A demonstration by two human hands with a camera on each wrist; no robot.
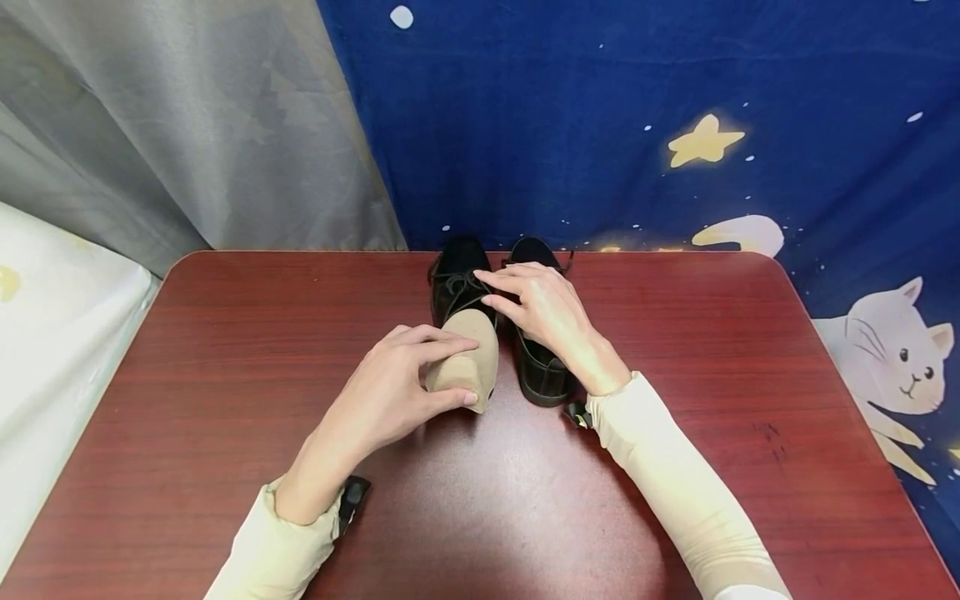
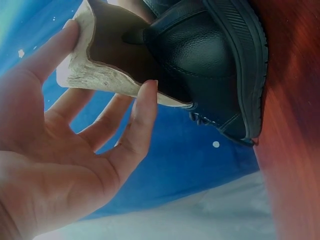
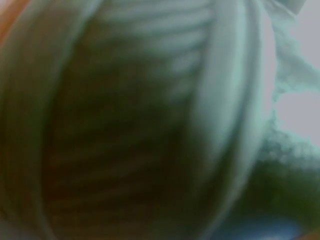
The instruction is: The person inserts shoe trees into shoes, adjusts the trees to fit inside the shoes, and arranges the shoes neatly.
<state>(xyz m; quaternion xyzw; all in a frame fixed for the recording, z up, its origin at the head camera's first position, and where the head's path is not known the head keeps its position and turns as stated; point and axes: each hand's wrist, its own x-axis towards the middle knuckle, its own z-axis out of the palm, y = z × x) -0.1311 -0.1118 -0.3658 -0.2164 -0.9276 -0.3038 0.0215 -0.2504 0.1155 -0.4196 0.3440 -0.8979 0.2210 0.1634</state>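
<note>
Left hand [image 1: 390, 387] reaches forward, thumb and fingers pinching an insole [image 1: 467, 371] partly inside one black shoe [image 1: 461, 254]; right hand [image 1: 546, 307] slants across the second shoe [image 1: 543, 379], fingers loosely extended by the laces [image 1: 457, 283]

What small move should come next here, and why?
Probably ease the insole down into the shoe: its near end, held by the left grip, stands up out of it, while the right grip rests at the laces.
</note>
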